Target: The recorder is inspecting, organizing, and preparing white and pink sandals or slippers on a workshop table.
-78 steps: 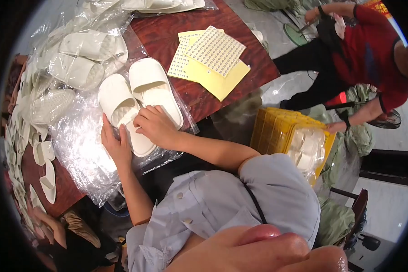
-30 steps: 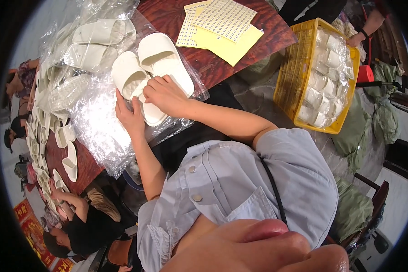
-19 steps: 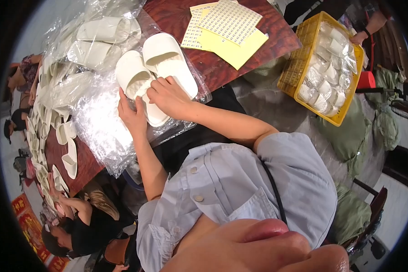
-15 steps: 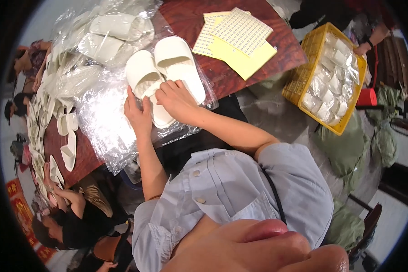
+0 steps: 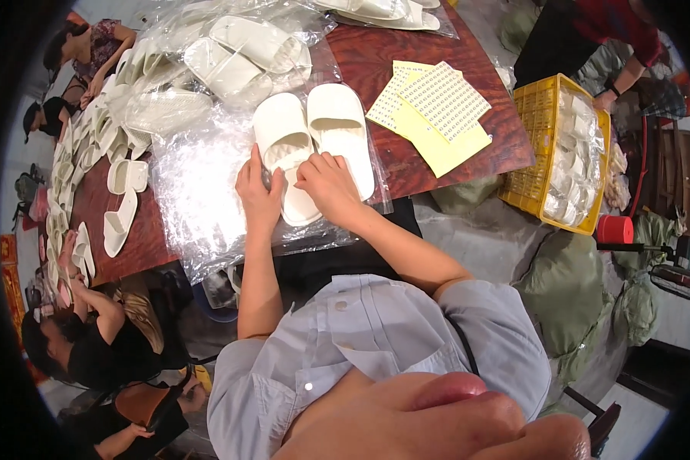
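Note:
A pair of white slippers lies side by side on clear plastic bags, toes pointing away from me. My left hand (image 5: 259, 193) grips the side of the left slipper (image 5: 282, 123), its thumb over the footbed. Over that slipper's inner edge is my right hand (image 5: 331, 188), its fingers curled and pinched; whatever they hold is hidden. The right slipper (image 5: 337, 105) lies beside that hand. Under and left of the pair spread the shiny clear bags (image 5: 199, 199).
Bagged slippers (image 5: 245, 57) are heaped behind the pair, with loose slippers (image 5: 123, 211) leftward. Yellow sticker sheets (image 5: 445, 115) lie on the red-brown table (image 5: 506, 146). Rightward, a yellow crate (image 5: 529, 153) holds wrapped packs beside a person. Other people sit at left.
The view has shifted, so the table and slippers appear lower and farther right. My hands stay at the left slipper, slightly farther apart. The yellow crate now stands more upright.

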Available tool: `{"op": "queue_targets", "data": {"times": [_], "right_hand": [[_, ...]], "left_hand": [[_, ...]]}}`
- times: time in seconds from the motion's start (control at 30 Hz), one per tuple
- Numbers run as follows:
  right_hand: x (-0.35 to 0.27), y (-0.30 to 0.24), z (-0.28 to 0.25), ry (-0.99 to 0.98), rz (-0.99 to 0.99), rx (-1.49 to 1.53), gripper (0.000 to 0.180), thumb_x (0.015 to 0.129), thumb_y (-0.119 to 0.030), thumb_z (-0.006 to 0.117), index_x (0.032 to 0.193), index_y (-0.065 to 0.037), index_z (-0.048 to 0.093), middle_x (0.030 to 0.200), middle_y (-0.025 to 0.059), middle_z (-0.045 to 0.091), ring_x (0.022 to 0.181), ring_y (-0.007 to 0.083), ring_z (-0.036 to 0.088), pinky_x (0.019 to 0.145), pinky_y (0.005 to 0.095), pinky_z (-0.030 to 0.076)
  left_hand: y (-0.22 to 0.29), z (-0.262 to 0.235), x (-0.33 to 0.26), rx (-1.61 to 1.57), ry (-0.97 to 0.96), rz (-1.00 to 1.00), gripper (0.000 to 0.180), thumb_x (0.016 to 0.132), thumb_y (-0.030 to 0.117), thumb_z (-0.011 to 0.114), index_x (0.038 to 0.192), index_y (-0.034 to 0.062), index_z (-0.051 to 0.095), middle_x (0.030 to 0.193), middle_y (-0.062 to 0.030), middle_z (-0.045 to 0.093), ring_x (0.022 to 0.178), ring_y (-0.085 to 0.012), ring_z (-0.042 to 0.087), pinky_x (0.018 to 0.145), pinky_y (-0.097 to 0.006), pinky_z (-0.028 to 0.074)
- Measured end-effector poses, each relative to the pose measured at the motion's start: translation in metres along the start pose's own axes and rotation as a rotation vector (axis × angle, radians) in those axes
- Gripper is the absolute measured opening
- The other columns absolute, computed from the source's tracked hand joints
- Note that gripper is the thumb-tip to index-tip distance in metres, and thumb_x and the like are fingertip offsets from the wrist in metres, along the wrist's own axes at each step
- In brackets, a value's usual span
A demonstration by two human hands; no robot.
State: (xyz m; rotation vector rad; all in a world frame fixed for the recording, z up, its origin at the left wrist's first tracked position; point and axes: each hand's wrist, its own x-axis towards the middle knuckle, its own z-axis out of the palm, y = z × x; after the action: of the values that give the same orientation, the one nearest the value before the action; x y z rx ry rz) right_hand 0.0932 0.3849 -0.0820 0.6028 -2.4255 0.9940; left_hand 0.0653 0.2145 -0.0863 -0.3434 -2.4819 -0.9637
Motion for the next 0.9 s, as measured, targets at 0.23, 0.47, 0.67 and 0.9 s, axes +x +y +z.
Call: {"op": "queue_targets", "data": {"times": [0.23, 0.47, 0.67, 0.9], "right_hand": [[0.0003, 0.002, 0.0003, 0.019, -0.01, 0.009, 0.02, 0.078, -0.015, 0.073, 0.091, -0.008, 0.058, 0.09, 0.0075, 0.053, 0.091, 0.0274, 0.052, 0.081, 0.039, 0.036], [0.0003, 0.0017, 0.0004, 0.004, -0.003, -0.003, 0.019, 0.079, -0.015, 0.072, 0.09, -0.007, 0.058, 0.091, 0.0082, 0.053, 0.092, 0.0275, 0.051, 0.08, 0.0394, 0.036], [0.0004, 0.0017, -0.0022, -0.005, -0.024, -0.01, 0.017, 0.081, -0.015, 0.07, 0.089, -0.007, 0.058, 0.092, 0.0083, 0.053, 0.093, 0.0276, 0.051, 0.081, 0.0393, 0.036], [0.0002, 0.001, -0.0045, -0.047, 0.009, 0.005, 0.015, 0.082, -0.016, 0.07, 0.09, -0.008, 0.059, 0.093, 0.0068, 0.055, 0.094, 0.027, 0.052, 0.083, 0.0387, 0.036]], "left_hand": [[0.0001, 0.0002, 0.0013, 0.02, -0.001, 0.028, 0.062, 0.083, 0.012, 0.068, 0.139, -0.0021, 0.047, 0.107, -0.0215, 0.061, 0.099, -0.0381, 0.057, 0.09, -0.047, 0.044], [0.0008, 0.0006, 0.0005, 0.018, -0.001, 0.022, 0.063, 0.083, 0.012, 0.068, 0.14, -0.0022, 0.046, 0.106, -0.0208, 0.061, 0.098, -0.0379, 0.057, 0.089, -0.047, 0.043], [0.0025, -0.0001, 0.0005, 0.017, 0.0, 0.009, 0.063, 0.083, 0.012, 0.068, 0.14, -0.0019, 0.046, 0.106, -0.0202, 0.061, 0.098, -0.037, 0.056, 0.09, -0.046, 0.043], [0.0007, 0.0012, -0.0028, 0.016, -0.006, -0.019, 0.065, 0.083, 0.015, 0.068, 0.142, -0.0005, 0.045, 0.114, -0.0199, 0.06, 0.107, -0.0361, 0.055, 0.097, -0.047, 0.038]]}}
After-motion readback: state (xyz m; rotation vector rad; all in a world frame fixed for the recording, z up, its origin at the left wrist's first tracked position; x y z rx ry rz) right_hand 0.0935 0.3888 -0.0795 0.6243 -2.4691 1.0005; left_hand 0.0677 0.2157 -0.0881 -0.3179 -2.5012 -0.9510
